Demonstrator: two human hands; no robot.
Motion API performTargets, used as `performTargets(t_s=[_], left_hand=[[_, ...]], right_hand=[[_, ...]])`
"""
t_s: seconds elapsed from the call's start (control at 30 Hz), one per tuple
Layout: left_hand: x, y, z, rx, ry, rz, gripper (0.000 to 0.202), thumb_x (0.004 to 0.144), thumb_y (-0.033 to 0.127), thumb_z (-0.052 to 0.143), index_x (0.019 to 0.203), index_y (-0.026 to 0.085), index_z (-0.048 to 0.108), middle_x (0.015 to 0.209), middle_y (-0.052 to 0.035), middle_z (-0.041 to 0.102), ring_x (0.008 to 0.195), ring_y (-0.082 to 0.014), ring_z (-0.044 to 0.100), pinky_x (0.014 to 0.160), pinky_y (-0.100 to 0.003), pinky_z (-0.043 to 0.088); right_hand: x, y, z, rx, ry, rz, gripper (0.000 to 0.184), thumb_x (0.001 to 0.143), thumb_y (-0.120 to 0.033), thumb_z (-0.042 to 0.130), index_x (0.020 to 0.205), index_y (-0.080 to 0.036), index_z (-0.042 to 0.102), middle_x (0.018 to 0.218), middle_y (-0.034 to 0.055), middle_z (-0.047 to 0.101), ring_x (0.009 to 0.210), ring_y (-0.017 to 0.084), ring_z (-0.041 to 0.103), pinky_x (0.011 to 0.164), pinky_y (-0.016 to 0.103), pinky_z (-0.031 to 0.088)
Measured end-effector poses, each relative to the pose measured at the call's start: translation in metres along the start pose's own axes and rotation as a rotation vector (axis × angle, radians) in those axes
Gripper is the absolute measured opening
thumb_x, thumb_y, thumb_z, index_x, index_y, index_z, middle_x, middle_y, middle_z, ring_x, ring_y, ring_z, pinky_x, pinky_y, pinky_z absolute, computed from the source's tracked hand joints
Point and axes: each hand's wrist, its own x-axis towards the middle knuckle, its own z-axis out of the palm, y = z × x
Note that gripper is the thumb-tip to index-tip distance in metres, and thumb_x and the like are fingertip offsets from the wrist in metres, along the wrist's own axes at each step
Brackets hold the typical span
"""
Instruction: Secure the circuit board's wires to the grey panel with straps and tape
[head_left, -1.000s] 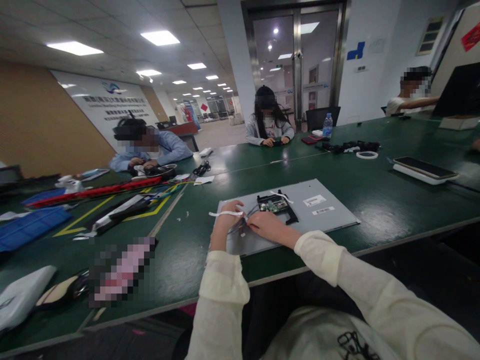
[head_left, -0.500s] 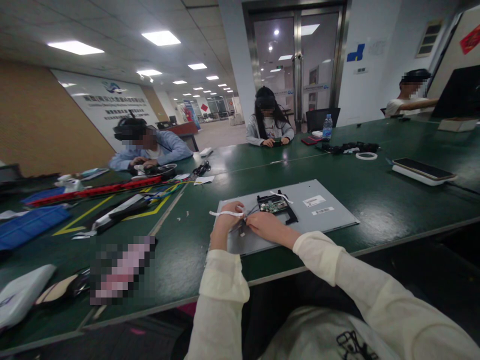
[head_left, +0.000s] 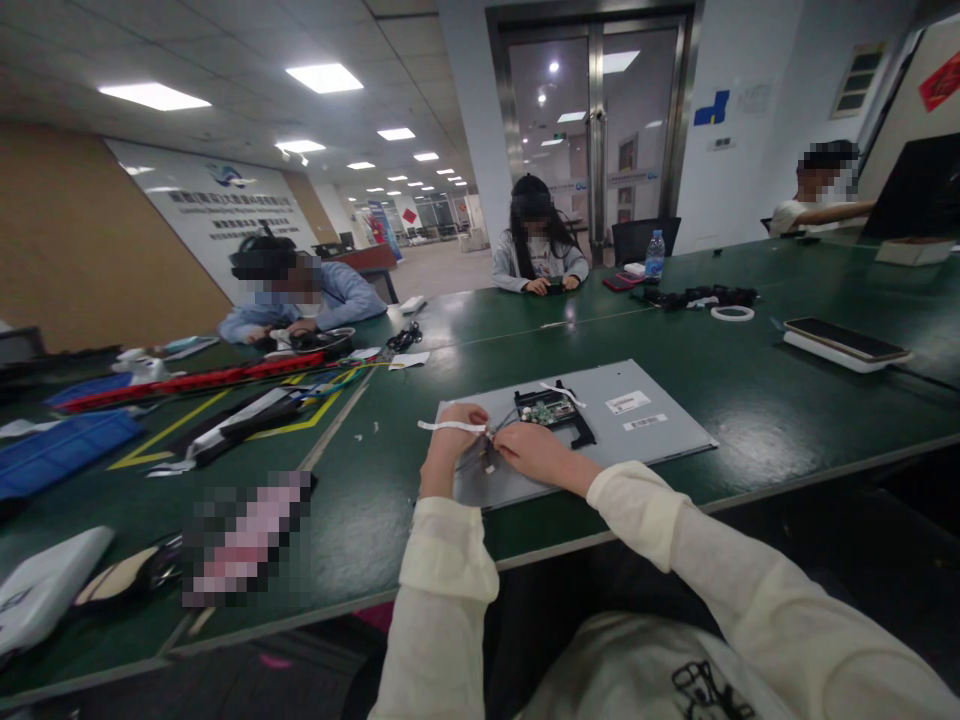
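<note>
A flat grey metal panel (head_left: pixel 660 405) lies on the green table under my hands. On it sits a black bracket (head_left: pixel 587 432) with a green circuit board (head_left: pixel 556 412). At the panel's left part my left hand (head_left: pixel 454 440) is closed in a pinch, and a white strip of tape (head_left: pixel 442 427) runs across it to the fingertips. My right hand (head_left: pixel 536 452) pinches thin grey cables (head_left: pixel 474 452) close beside it. A small pale connector (head_left: pixel 490 469) hangs below the fingers. Another white strip (head_left: pixel 564 394) lies over the bracket. My fingers partly hide the cable ends.
A phone on a white box (head_left: pixel 847 345) lies at the right, a tape roll (head_left: pixel 732 313) and a water bottle (head_left: pixel 655 256) farther back. Blue trays (head_left: pixel 67 450) and a pixelated pink object (head_left: pixel 251 540) are left. Co-workers sit across the table.
My hands stay nearly in place over the panel, with only a slight shift of the fingers at the cables. The co-worker at the left has moved a hand a little.
</note>
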Motion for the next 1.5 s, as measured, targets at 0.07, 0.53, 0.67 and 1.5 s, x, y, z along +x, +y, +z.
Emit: performTargets(t_s=[0.07, 0.53, 0.67, 1.5], left_hand=[[0.001, -0.001, 0.001, 0.007, -0.001, 0.009, 0.026, 0.061, 0.013, 0.057, 0.082, 0.012, 0.072, 0.075, -0.0077, 0.071, 0.069, -0.0184, 0.065, 0.062, -0.024, 0.048], [0.005, -0.004, 0.006, 0.023, 0.037, -0.026, 0.024, 0.06, 0.011, 0.055, 0.079, 0.015, 0.069, 0.07, -0.0041, 0.068, 0.069, -0.0167, 0.064, 0.064, -0.024, 0.048], [0.009, -0.01, 0.011, 0.007, 0.067, 0.0, 0.024, 0.06, 0.012, 0.054, 0.078, 0.015, 0.069, 0.07, -0.0042, 0.067, 0.068, -0.0152, 0.063, 0.065, -0.024, 0.049], [0.001, -0.014, 0.014, 0.342, 0.109, -0.12, 0.023, 0.082, 0.03, 0.056, 0.099, 0.015, 0.054, 0.097, -0.0101, 0.058, 0.092, -0.0233, 0.056, 0.082, -0.033, 0.043]], right_hand=[[0.0, 0.0, 0.001, -0.005, -0.006, -0.002, 0.019, 0.091, -0.012, 0.047, 0.093, -0.011, 0.065, 0.093, 0.0102, 0.067, 0.09, 0.018, 0.061, 0.08, 0.026, 0.042], [0.004, 0.005, 0.007, 0.004, -0.041, 0.012, 0.025, 0.093, -0.013, 0.045, 0.107, -0.013, 0.066, 0.1, 0.0115, 0.067, 0.096, 0.019, 0.061, 0.086, 0.028, 0.043], [0.003, 0.005, 0.009, -0.005, -0.031, -0.008, 0.026, 0.093, -0.013, 0.044, 0.108, -0.013, 0.065, 0.101, 0.0112, 0.067, 0.097, 0.019, 0.06, 0.087, 0.028, 0.043], [-0.01, -0.007, 0.002, 0.065, -0.046, -0.052, 0.025, 0.09, -0.017, 0.048, 0.104, -0.016, 0.069, 0.101, 0.0094, 0.07, 0.094, 0.019, 0.063, 0.084, 0.029, 0.044]])
